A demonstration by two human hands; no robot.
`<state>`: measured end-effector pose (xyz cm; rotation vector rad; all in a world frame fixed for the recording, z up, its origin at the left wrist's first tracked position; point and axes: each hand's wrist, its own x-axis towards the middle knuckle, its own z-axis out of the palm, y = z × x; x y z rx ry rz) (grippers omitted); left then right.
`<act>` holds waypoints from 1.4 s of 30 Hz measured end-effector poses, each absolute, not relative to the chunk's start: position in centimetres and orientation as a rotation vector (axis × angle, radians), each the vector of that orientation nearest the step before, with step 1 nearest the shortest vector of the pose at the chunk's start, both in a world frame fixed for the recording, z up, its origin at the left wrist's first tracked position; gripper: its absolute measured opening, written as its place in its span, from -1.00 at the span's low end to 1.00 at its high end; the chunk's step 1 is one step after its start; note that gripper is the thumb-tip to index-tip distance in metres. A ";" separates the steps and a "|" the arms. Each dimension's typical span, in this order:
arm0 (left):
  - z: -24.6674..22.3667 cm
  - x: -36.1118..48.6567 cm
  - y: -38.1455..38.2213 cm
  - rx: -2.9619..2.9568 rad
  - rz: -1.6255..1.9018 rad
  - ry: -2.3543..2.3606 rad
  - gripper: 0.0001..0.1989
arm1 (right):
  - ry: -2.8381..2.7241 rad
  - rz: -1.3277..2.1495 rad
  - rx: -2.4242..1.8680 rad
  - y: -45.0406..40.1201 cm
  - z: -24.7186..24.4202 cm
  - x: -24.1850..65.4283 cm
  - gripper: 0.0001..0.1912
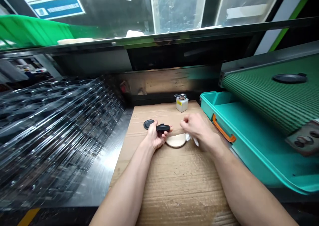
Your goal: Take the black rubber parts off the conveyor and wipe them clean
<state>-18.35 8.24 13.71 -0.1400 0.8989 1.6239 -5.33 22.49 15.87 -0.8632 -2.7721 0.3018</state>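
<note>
My left hand [157, 138] is closed around a small black round part with a tab on its rim [163, 128], tilted above the cardboard. Just left of that hand, another black round part [149, 124] lies on the cardboard. A pale beige round pad or dish [176, 141] rests between my two hands. My right hand [195, 124] is curled, with its fingers pinched together, to the right of the black part and apart from it. A crumpled white cloth or wipe [191, 139] shows under the right hand and seems held in its lower fingers.
A cardboard sheet [184, 186] covers the work surface, with a white bottle with a metal cap [182, 103] at its back. Stacked clear plastic trays [62, 126] stand left. At right are a teal bin [249, 146] and a green conveyor [269, 99] carrying a black round part [289, 78].
</note>
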 end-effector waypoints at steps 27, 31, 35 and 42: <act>14.1 -19.0 7.5 0.068 1.845 0.822 -0.52 | -2.875 0.523 -0.527 21.5 12.8 -6.8 -0.62; 13.7 -18.1 8.0 0.488 2.079 1.376 -0.46 | -2.828 0.522 -0.547 21.5 12.1 -7.2 -0.60; 12.9 -17.1 8.0 1.197 2.098 2.103 -0.03 | -2.807 0.514 -0.543 21.6 11.8 -7.2 -0.66; 12.6 -16.8 7.7 1.626 2.053 2.401 0.04 | -2.809 0.525 -0.543 21.5 11.9 -7.2 -0.68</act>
